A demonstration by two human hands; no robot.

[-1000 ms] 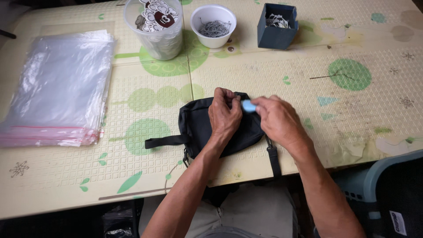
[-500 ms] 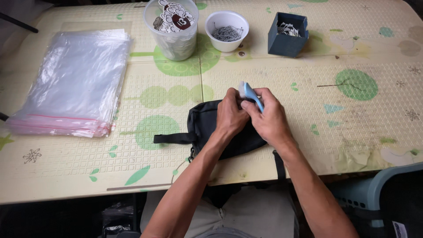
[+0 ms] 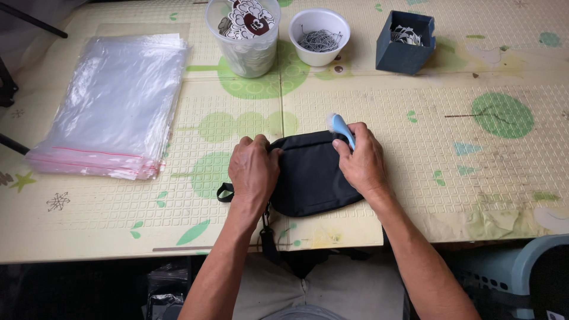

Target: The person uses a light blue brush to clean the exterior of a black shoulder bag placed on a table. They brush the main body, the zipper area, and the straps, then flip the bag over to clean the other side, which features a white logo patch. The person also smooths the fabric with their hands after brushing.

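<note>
A small black pouch bag (image 3: 311, 175) lies flat on the patterned mat near the table's front edge, its strap hanging over the edge toward my lap. My left hand (image 3: 253, 169) rests on the bag's left end, fingers curled over its top corner. My right hand (image 3: 360, 160) presses on the bag's right end and grips a small light-blue tool (image 3: 342, 127) that sticks up between thumb and fingers.
A stack of clear zip bags (image 3: 112, 106) lies at the left. At the back stand a clear tub of printed tags (image 3: 246, 32), a white bowl of metal chains (image 3: 319, 37) and a dark blue box (image 3: 404, 41). A blue stool (image 3: 521, 272) is at lower right.
My hands have moved apart to the bag's two ends, and the bag now lies flat and spread out. The blue tool stays in my right hand.
</note>
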